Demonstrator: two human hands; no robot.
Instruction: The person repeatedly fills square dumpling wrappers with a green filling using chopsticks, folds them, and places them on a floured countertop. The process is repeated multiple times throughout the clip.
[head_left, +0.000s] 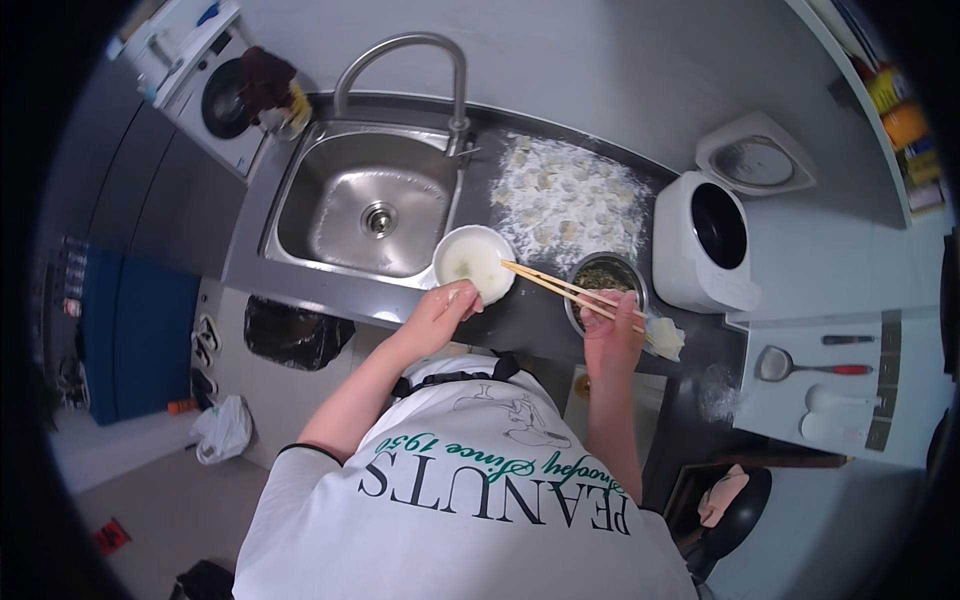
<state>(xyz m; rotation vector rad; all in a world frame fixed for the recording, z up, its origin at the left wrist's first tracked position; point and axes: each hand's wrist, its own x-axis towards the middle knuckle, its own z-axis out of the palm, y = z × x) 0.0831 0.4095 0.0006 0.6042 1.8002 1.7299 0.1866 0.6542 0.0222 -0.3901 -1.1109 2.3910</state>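
My right hand (613, 322) grips a pair of wooden chopsticks (555, 283), above a metal bowl (643, 281) of dark green chopped filling (600, 277). The chopstick tips reach left to the rim of a white bowl (444, 238), which holds cloudy liquid (474, 259) with a greenish patch. At this bowl's near edge, my left hand (446, 309) has its fingers curled; a small pale bit shows by the thumb, and whether it holds anything is unclear. Behind the bowls, several pale dough rounds (568, 229) lie on a floured patch of the dark countertop (532, 319).
A steel sink (352, 187) with a curved faucet (457, 90) is at the left. To the right stands a white rice cooker (675, 247) with its lid raised. A crumpled pale wrapper (665, 337) lies by my right wrist. Utensils, including a spatula (776, 364), hang farther right.
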